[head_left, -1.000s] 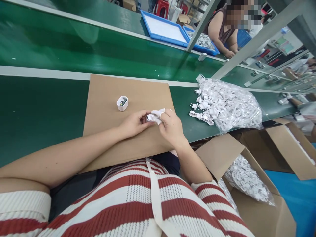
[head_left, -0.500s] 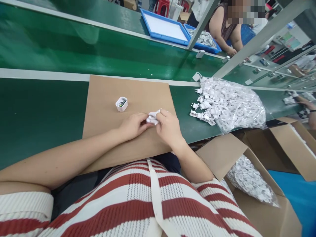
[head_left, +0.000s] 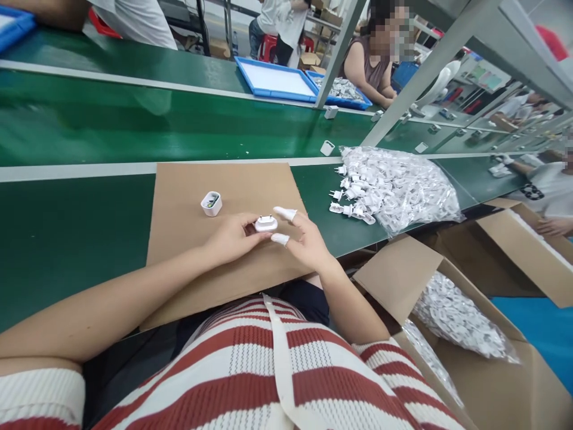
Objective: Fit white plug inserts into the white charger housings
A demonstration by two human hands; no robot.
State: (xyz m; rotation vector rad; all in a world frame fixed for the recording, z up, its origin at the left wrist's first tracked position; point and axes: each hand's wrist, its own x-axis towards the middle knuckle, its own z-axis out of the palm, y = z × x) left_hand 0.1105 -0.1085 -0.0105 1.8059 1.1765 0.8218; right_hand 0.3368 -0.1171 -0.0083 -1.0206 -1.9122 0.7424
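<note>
Between the thumb and fingers of my left hand (head_left: 235, 239) is a white two-pin plug piece (head_left: 266, 224), its metal pins facing up and away from me. My right hand (head_left: 307, 239) is just right of it, thumb and index finger spread apart with white covers on their tips; nothing sits between them. Both hands are over a cardboard sheet (head_left: 179, 179) on the green bench. Farther back on that sheet stands a white charger housing (head_left: 211, 203), open at the top, with a green circuit part visible inside.
Right of the sheet, a clear bag (head_left: 403, 185) spills white plug pieces (head_left: 353, 210) onto the bench. An open carton (head_left: 487, 382) with bagged white parts stands at lower right. Beyond runs a green conveyor belt (head_left: 179, 128) with white housings, blue trays (head_left: 277, 83) and a co-worker (head_left: 367, 65).
My right thumb and index finger have come off the plug piece and spread apart. The plug piece stays in my left hand, its pins now showing. The head view has shifted.
</note>
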